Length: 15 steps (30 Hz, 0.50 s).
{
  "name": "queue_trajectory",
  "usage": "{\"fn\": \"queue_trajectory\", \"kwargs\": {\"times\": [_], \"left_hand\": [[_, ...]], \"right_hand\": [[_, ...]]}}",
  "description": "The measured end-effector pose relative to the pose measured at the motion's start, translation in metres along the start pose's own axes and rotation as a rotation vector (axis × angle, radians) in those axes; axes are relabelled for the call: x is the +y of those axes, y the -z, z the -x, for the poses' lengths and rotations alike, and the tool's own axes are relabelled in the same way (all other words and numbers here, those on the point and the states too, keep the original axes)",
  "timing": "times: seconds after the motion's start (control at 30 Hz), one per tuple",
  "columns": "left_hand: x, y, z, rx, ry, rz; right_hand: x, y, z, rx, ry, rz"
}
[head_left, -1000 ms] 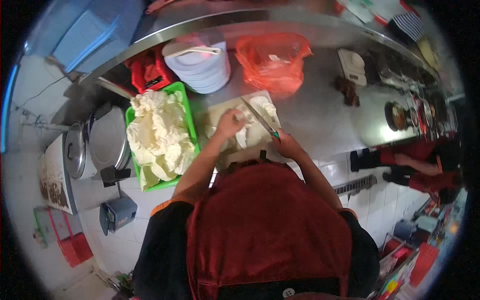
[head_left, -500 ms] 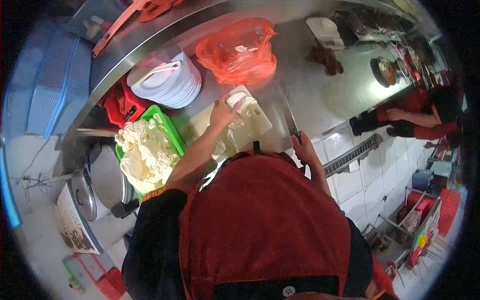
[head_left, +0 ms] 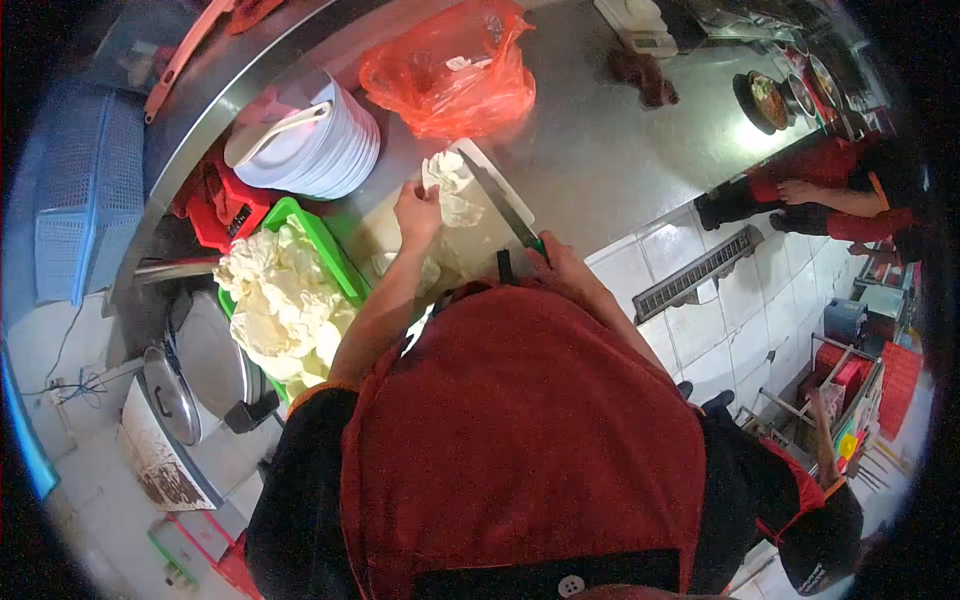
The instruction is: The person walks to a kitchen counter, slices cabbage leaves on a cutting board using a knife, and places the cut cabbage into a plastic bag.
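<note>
My right hand (head_left: 568,268) grips the green-and-black handle of a kitchen knife (head_left: 498,196), whose long blade lies over the right part of a white cutting board (head_left: 507,188). My left hand (head_left: 418,214) is curled closed at the left side of pale, crumpled cabbage leaves (head_left: 455,190), its fingertips against them. The blade is just right of these leaves. More pale leaves (head_left: 420,272) lie on the board nearer my body, partly hidden by my forearm. Left of my left arm, a green basket (head_left: 325,245) is heaped with cabbage leaves (head_left: 280,300).
Beyond the board lie a red plastic bag (head_left: 450,80) and a stack of white plates (head_left: 340,150) with a pale-handled utensil on top. A red container (head_left: 215,205) stands beside the plates. Co-workers stand at right, one hand (head_left: 800,193) near the counter. A floor drain (head_left: 695,275) runs below.
My right hand has brought the knife leftward from beside the board to over it. My left hand has closed from a spread pose at the leaves. The view has shifted slightly.
</note>
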State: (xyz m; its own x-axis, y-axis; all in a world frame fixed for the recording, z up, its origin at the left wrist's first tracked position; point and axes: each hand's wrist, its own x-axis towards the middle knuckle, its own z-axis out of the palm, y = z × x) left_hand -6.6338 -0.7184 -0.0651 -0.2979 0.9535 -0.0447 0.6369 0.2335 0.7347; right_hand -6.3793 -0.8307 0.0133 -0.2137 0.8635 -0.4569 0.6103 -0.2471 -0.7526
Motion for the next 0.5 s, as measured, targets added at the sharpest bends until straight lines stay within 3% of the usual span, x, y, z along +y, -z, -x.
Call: {"fn": "queue_trajectory", "kwargs": {"times": [0.1, 0.17, 0.27, 0.33, 0.5], "left_hand": [[-0.02, -0.001, 0.006, -0.063, -0.036, -0.05], [-0.035, -0.007, 0.008, -0.081, -0.084, -0.067], [-0.043, -0.011, 0.005, -0.173, 0.02, -0.001], [-0.063, -0.023, -0.003, -0.284, 0.087, 0.362], [-0.055, -0.017, -0.008, -0.361, 0.102, 0.321]], "right_hand": [[0.014, -0.019, -0.013, 0.035, 0.187, 0.095], [0.02, -0.027, -0.018, 0.008, 0.183, 0.09], [0.025, -0.037, -0.03, -0.017, 0.147, 0.109], [0.039, -0.05, -0.043, -0.021, 0.116, 0.135], [0.06, -0.073, -0.058, 0.173, 0.196, 0.16]]}}
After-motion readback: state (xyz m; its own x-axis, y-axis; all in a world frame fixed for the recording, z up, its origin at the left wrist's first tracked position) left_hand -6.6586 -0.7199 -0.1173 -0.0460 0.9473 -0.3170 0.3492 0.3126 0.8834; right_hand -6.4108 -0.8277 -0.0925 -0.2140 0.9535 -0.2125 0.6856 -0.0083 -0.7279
